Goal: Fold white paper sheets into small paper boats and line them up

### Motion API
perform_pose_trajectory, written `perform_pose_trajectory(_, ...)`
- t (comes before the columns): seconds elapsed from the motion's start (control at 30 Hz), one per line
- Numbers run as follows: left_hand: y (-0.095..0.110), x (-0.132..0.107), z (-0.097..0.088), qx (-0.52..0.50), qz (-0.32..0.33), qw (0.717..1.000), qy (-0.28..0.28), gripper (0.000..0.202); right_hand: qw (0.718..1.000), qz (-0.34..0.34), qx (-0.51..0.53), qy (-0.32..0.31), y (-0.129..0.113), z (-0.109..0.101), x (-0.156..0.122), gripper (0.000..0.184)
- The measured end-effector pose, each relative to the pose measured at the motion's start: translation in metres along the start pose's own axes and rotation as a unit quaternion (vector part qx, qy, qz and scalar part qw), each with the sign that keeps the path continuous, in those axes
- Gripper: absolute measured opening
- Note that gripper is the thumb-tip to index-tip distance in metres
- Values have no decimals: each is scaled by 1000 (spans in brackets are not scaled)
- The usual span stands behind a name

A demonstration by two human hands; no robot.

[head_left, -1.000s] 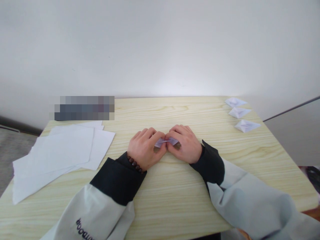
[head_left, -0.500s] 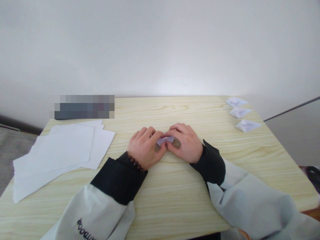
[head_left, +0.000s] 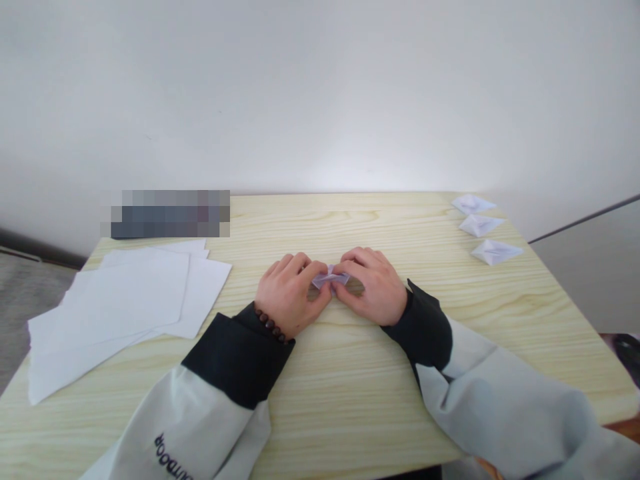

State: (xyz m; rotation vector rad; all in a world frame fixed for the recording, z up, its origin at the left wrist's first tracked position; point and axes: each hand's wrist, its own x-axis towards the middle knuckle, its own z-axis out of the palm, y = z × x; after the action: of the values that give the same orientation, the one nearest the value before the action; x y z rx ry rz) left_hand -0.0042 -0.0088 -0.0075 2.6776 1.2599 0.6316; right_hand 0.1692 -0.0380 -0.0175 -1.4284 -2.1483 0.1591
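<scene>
Between my two hands, over the middle of the table, is a small white folded paper boat (head_left: 331, 278). My left hand (head_left: 293, 290) pinches it from the left between thumb and forefinger. From the right, my right hand (head_left: 373, 285) grips it the same way, so the fingertips of both hands nearly meet at its centre. Parts of the folded paper are hidden behind the fingers. A string of dark beads circles my left wrist.
Three finished-looking folded paper boats (head_left: 497, 252) stand in a column at the table's right edge. Overlapping white paper sheets (head_left: 135, 293) lie on the left. Behind them is a dark, blurred-out object (head_left: 167, 217). A white wall (head_left: 330, 100) rises behind the wooden table (head_left: 350, 400).
The fingertips have drawn slightly apart, and more of the paper's middle shows, with a small peak standing up. Both hands keep their hold in nearly the same place.
</scene>
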Motion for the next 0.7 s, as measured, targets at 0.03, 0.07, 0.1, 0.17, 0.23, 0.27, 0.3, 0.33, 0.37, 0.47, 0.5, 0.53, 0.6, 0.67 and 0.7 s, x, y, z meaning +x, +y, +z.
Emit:
perform_pose_trajectory(0.03, 0, 0, 0, 0, 1, 1000, 0, 20, 1000, 0, -3, -1, 0, 0, 0, 16)
perform_pose_trajectory(0.07, 0, 0, 0, 1, 2, 1000, 0, 20, 1000, 0, -6, -3, 0, 1, 0, 16)
perform_pose_trajectory(0.1, 0, 0, 0, 2, 3, 1000, 0, 19, 1000, -1, -9, -4, -1, 1, 0, 16)
perform_pose_trajectory(0.17, 0, 0, -1, 5, 4, 1000, 1, 18, 1000, -3, -10, -3, -1, 2, 1, 15)
perform_pose_trajectory(0.23, -1, 0, -1, 2, 2, 1000, 3, 16, 1000, -2, 1, 0, -1, 1, 1, 15)
perform_pose_trajectory(0.27, -1, 1, -1, -4, 2, 1000, 4, 16, 1000, -2, 13, -1, 0, 0, 1, 15)
perform_pose_trajectory(0.3, -2, 1, -2, -13, 2, 1000, 6, 16, 1000, -4, 29, -2, 2, -1, 1, 15)
perform_pose_trajectory(0.33, -3, 1, -2, -24, 0, 1000, 7, 16, 999, -7, 47, -4, 4, -3, 2, 16)
perform_pose_trajectory(0.37, -4, 1, -2, -36, -1, 999, 7, 16, 998, -13, 66, -6, 7, -4, 2, 16)
perform_pose_trajectory(0.47, -7, 2, -1, -69, -2, 998, 4, 17, 993, -51, 105, -11, 18, -7, 2, 19)
perform_pose_trajectory(0.5, -9, 2, -1, -77, 1, 997, 3, 17, 992, -66, 108, -15, 21, -8, 2, 20)
perform_pose_trajectory(0.53, -10, 3, -1, -84, 6, 996, 2, 17, 991, -77, 108, -16, 24, -8, 2, 21)
perform_pose_trajectory(0.6, -13, 3, -1, -98, 21, 995, 3, 18, 991, -87, 102, -11, 28, -7, 2, 20)
perform_pose_trajectory(0.67, -17, 3, -2, -118, 42, 992, 6, 21, 992, -84, 96, 2, 29, -6, 2, 19)
perform_pose_trajectory(0.7, -20, 3, -2, -130, 54, 990, 8, 24, 992, -82, 94, 7, 30, -6, 2, 19)
